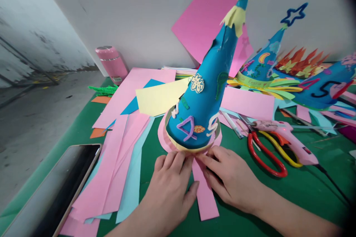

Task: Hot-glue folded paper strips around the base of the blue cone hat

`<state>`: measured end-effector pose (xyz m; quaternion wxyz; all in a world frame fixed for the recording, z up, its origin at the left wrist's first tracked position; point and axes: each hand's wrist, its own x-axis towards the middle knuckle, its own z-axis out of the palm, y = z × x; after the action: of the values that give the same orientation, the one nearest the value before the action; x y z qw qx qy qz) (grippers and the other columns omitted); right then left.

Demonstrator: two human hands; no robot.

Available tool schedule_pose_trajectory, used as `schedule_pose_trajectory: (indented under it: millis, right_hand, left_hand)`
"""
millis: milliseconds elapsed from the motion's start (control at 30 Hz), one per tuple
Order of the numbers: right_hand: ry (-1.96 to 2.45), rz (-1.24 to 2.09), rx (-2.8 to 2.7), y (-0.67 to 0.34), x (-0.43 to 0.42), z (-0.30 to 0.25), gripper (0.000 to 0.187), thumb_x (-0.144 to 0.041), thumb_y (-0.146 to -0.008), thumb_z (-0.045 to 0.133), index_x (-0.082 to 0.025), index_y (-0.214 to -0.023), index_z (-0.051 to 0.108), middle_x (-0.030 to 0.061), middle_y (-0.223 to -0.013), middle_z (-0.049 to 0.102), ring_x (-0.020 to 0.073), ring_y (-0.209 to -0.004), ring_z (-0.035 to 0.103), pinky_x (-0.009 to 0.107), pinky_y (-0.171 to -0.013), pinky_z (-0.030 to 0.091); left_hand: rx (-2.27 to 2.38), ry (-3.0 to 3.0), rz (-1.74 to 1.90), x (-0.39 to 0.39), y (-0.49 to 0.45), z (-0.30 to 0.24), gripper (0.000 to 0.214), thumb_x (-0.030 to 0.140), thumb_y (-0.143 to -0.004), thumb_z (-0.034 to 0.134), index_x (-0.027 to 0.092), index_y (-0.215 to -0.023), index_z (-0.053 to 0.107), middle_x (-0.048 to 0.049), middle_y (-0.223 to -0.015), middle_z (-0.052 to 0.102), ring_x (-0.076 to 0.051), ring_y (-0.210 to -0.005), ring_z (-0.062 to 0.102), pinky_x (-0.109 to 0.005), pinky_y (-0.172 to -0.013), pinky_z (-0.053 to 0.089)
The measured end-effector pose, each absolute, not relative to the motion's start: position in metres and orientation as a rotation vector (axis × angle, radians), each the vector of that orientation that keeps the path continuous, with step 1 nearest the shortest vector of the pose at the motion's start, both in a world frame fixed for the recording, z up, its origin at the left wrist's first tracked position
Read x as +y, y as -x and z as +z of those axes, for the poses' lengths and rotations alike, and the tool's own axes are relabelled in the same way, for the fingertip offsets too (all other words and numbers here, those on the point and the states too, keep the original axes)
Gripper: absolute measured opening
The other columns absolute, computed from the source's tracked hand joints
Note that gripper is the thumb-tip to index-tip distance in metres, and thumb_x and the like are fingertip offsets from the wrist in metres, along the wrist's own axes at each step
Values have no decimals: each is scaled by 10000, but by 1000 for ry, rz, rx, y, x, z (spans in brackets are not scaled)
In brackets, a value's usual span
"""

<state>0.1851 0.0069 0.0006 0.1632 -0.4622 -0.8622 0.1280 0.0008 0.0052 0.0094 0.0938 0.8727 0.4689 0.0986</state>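
Observation:
A tall blue paper cone hat [207,81] stands tilted to the right, with number and flower shapes on it and a yellow pipe-cleaner loop on top. Around its base runs a pale paper band over a round pink brim [162,133]. My left hand [174,189] has its fingers curled on the near side of the brim, thumb apart. My right hand [232,176] presses its fingertips at the same edge, just to the right. Between them a pink paper strip [207,200] runs from the brim towards me. The fingertips' exact grip is partly hidden.
Pink paper strips [111,170] and a phone [66,185] lie left. Scissors [267,155] and a pink glue gun [294,139] with a cord lie right. Behind are a pink flask [112,64], another cone hat [265,55] and a pink sheet [205,18].

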Motion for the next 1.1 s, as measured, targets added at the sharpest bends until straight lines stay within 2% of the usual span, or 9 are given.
schedule_pose_trajectory:
  millis: [367, 467, 633, 700, 800, 867, 933, 1033, 1100]
  right_hand:
    - [1326, 401, -2401, -184, 7, -1, 327, -208, -816, 436, -174, -1133, 512, 94, -949, 533, 210, -862, 503, 358, -734, 430]
    - [1310, 403, -2358, -185, 6, -1, 284, -207, -808, 451, -162, -1078, 528, 92, -944, 539, 203, -860, 505, 349, -741, 432]
    - [1242, 334, -2132, -195, 6, -4, 134, -191, -796, 485, -168, -925, 512, 45, -803, 529, 158, -745, 507, 298, -664, 431]
    - [1250, 294, -1968, -200, 9, -1, 127, -187, -781, 507, -182, -906, 491, 19, -760, 498, 140, -683, 487, 278, -614, 425]
    - [1235, 180, -1755, -208, 24, 12, 346, -224, -738, 572, -199, -1063, 453, 39, -865, 498, 162, -741, 495, 314, -659, 437]
    - [1177, 204, -1707, -211, 40, 26, 589, -282, -712, 614, -214, -1231, 344, 98, -1110, 467, 215, -930, 501, 376, -772, 433]
    - [1132, 359, -1733, -212, 60, 41, 796, -352, -689, 648, -257, -1335, 192, 112, -1321, 340, 262, -1133, 418, 433, -873, 391]
    - [1037, 648, -1797, -211, 85, 57, 936, -426, -646, 682, -332, -1362, 86, 71, -1389, 291, 283, -1268, 279, 517, -958, 290]
    - [938, 851, -1813, -207, 95, 61, 942, -400, -636, 699, -352, -1360, 98, 54, -1381, 320, 264, -1274, 281, 512, -960, 306]
  left_hand:
    - [1398, -2600, 320, 5, 0, 8, 332, 310, -823, 420, 174, -1113, 507, -97, -1062, 535, -262, -979, 461, -437, -803, 394]
    - [1387, -2589, 297, 5, -1, 8, 332, 308, -827, 414, 168, -1113, 507, -97, -1060, 534, -264, -978, 457, -442, -800, 393]
    - [1379, -2596, 274, 4, 0, 10, 339, 329, -838, 402, 190, -1132, 499, -90, -1073, 525, -275, -999, 438, -451, -809, 381]
    - [1373, -2598, 279, 4, 1, 10, 351, 332, -835, 409, 185, -1142, 493, -99, -1082, 514, -279, -995, 436, -452, -806, 382]
    - [1368, -2582, 348, 2, 3, 8, 336, 322, -840, 401, 159, -1113, 509, -114, -1060, 503, -271, -974, 440, -443, -801, 385]
    - [1396, -2566, 445, 2, 5, 6, 296, 295, -848, 386, 148, -1057, 535, -115, -1021, 501, -259, -958, 444, -431, -797, 386]
    - [1437, -2562, 544, 1, 6, 5, 254, 262, -850, 378, 151, -989, 559, -107, -980, 501, -249, -937, 448, -420, -782, 387]
    - [1487, -2575, 665, -2, 9, 6, 220, 230, -850, 373, 161, -912, 573, -95, -940, 504, -240, -909, 457, -413, -765, 387]
    - [1523, -2581, 741, -5, 12, 6, 207, 216, -850, 376, 163, -895, 571, -91, -927, 507, -235, -895, 464, -408, -760, 386]
